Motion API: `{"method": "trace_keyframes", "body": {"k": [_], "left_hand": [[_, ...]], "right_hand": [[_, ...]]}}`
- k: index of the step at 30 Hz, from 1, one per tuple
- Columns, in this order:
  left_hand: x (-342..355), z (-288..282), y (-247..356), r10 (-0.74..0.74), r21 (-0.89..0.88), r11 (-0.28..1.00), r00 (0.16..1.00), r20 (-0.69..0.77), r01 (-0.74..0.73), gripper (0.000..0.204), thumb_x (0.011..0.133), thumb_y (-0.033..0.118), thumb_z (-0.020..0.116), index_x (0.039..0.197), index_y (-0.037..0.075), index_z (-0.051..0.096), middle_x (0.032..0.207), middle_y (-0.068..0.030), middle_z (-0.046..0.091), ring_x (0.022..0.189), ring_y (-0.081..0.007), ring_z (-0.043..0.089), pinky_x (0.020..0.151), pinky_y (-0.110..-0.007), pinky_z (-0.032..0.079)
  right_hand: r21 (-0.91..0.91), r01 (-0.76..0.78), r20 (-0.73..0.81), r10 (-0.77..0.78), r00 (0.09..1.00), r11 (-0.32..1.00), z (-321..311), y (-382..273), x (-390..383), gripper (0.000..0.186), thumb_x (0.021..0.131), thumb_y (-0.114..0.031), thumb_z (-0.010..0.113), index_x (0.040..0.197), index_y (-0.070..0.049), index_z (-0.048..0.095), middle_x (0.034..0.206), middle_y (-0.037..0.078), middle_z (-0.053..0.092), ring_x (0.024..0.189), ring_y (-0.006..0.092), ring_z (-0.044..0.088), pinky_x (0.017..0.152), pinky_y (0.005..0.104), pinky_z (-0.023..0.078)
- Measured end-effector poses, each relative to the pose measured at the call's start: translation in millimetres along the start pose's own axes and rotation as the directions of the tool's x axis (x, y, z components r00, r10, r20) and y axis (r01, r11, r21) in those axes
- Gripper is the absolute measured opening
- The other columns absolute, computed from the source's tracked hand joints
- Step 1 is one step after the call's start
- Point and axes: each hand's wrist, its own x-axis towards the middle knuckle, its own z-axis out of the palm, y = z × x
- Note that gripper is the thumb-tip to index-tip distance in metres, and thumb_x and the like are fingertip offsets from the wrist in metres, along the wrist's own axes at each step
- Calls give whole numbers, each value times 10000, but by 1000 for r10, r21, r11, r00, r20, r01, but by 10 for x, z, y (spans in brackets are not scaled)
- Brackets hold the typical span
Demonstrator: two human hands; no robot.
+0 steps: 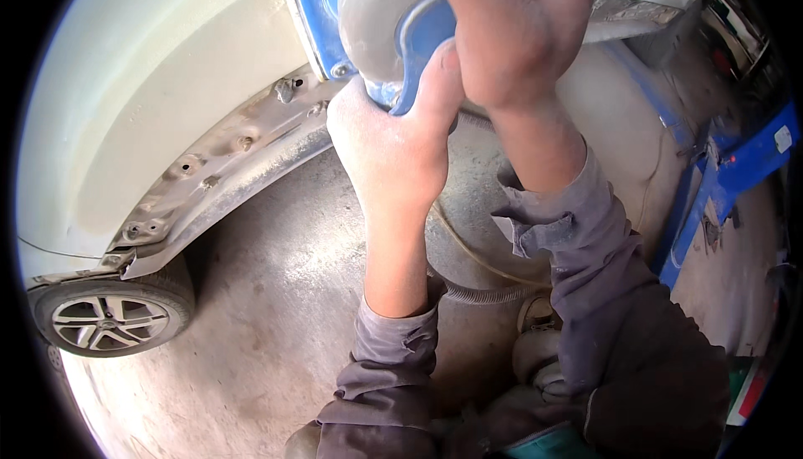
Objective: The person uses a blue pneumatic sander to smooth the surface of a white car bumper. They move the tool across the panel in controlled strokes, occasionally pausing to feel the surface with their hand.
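Observation:
A blue and grey hand sander [368, 20] with a flat, straight-edged base rests on or just off the pale car panel [159, 82] at the top of the view. Under its rounded body, my left hand [393, 137] is closed on the blue lower end, thumb along the side. My right hand [523, 32] grips the sander from above and to the right, its fingers partly cut off by the top edge. A fingertip shows at the sander's upper left. The working face against the panel is hidden.
Below the panel runs a bare sill [242, 145] with holes and bolts. A car wheel [109, 321] stands at lower left. A ribbed hose [489, 294] and a thin cable [477, 258] lie on the concrete floor. A blue metal stand [728, 183] is at right.

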Motion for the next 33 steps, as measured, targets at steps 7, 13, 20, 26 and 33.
{"method": "trace_keyframes", "body": {"k": [7,13,20,26,33], "left_hand": [[-172,-149,-461,-1,-19,1000,997,-72,0,451,822,387,733,970,-35,668,793,-51,685,745,-100,613,693,-288,503],[-449,-310,-919,74,72,995,994,-83,-68,400,848,342,679,1023,-18,665,903,-69,699,866,-127,635,759,-299,505],[135,327,251,-42,-25,999,999,8,42,438,814,389,772,794,-44,705,629,-39,654,614,-76,578,612,-254,473],[-222,-108,-591,26,44,999,997,-75,-23,422,817,345,728,945,-52,664,803,-59,683,768,-109,611,696,-299,497],[-335,-208,-702,28,109,994,999,-23,-25,458,835,350,714,1028,-60,649,891,-72,691,878,-122,613,778,-304,494]], "right_hand": [[8,64,-30,-63,998,998,239,38,-282,141,736,8,525,768,-30,657,731,85,682,629,170,655,600,286,541],[-21,-30,107,33,994,999,347,38,-845,157,716,-12,515,766,-11,664,752,112,693,729,214,696,661,318,573],[312,-21,-80,48,996,950,-66,54,261,181,850,-6,453,845,32,630,704,68,654,608,84,566,560,219,471],[-42,73,-6,-74,997,996,168,70,-421,194,777,13,483,837,5,667,745,94,693,687,162,670,650,287,544],[-32,-38,18,38,999,999,196,57,-606,173,718,27,496,775,-4,657,749,91,692,679,158,658,632,286,549]]}}
